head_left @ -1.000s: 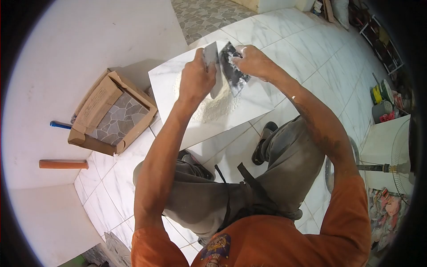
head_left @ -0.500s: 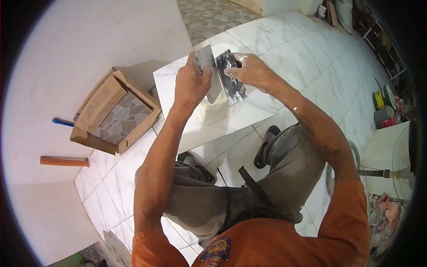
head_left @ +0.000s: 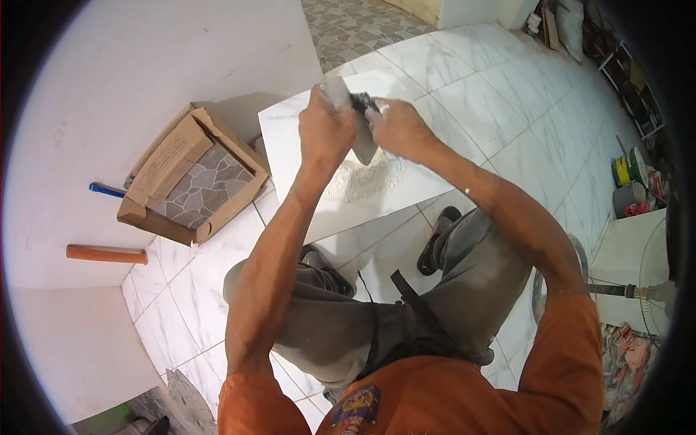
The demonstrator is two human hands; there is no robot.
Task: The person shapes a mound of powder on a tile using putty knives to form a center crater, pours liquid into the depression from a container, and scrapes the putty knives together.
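Observation:
My left hand is closed round a flat grey metal trowel, its blade slanting down to the right. In my right hand is a flat black scraper smeared with white; it is turned nearly edge-on and meets or crosses the trowel, contact being hard to tell. Right under the tools lies a heap of pale powder. The heap rests on a white tile-like slab in front of my legs. White residue marks my right fingers.
An open cardboard box of stone-pattern tiles leans by the wall at left. A blue handle and an orange bar are nearby. At right are a fan and yellow-banded spools. Marble-look tiles cover the floor.
The black scraper has turned from face-on to nearly edge-on and come against or across the trowel. My hands have moved closer together. The view has shifted slightly.

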